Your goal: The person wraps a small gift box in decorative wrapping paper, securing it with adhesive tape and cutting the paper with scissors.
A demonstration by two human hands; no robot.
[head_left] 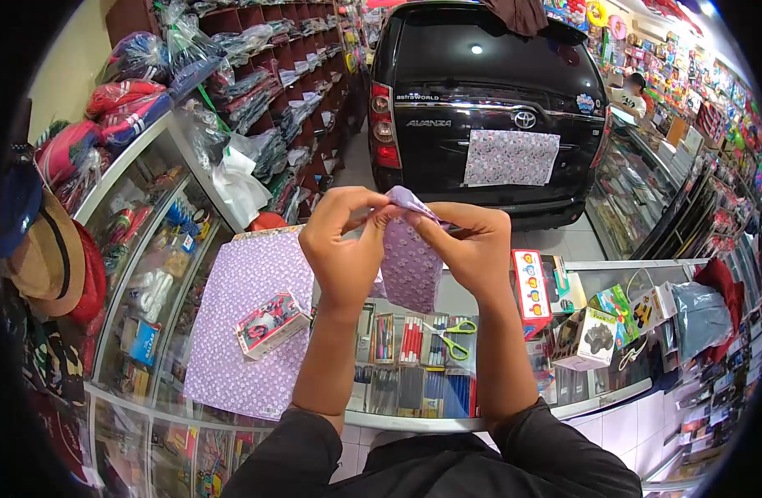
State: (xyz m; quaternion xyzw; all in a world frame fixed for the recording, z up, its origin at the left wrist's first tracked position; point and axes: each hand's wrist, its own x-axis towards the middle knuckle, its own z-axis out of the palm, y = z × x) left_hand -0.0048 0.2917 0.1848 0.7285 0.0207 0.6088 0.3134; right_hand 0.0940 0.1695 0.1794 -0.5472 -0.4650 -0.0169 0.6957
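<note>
A folded piece of purple floral paper (411, 270) hangs between my hands above the glass counter. My left hand (345, 236) pinches its top edge from the left, and my right hand (466, 241) pinches the same edge from the right, the fingertips close together. On the counter to the left lies a large purple floral sheet (231, 332), with a small printed box (271, 324) resting on it. Scissors with green handles (457, 339) lie on the glass below the hanging paper, their handles toward the right.
The glass counter (414, 423) shows pens and markers inside. Boxes (586, 339) and a red-edged box (531, 290) stand at the right. Beyond the counter is a black car (497, 83). Hats (45, 257) hang at far left; a person (628, 98) is at back right.
</note>
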